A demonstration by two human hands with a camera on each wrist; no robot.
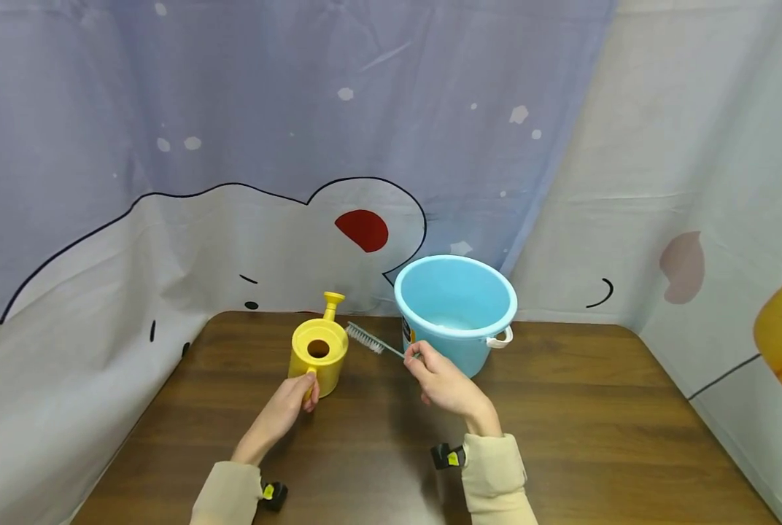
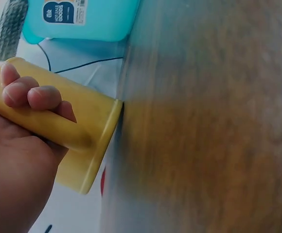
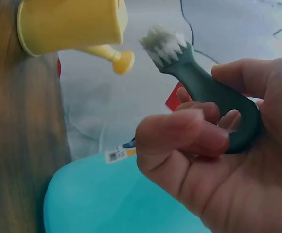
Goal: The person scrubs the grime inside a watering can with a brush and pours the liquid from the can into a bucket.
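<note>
A yellow watering can (image 1: 335, 373) stands upright on the table, its spout pointing away toward the back. My left hand (image 1: 286, 405) grips the can's handle (image 2: 44, 124), fingers curled round it. In my right hand (image 1: 448, 380) is a scrub brush with white bristles (image 1: 365, 337) and a dark green handle (image 3: 199, 82), pinched between thumb and fingers. The brush is held up in the air, its bristle end right beside the can's top rim in the head view. Behind the right hand stands a light blue bucket (image 1: 457, 332) with a white handle, its inside partly visible.
The brown wooden table (image 1: 581, 430) runs out on both sides of the arms. A printed curtain (image 1: 286, 131) hangs close along the table's back edge and sides. A label (image 2: 65, 10) is stuck on the bucket's outer wall.
</note>
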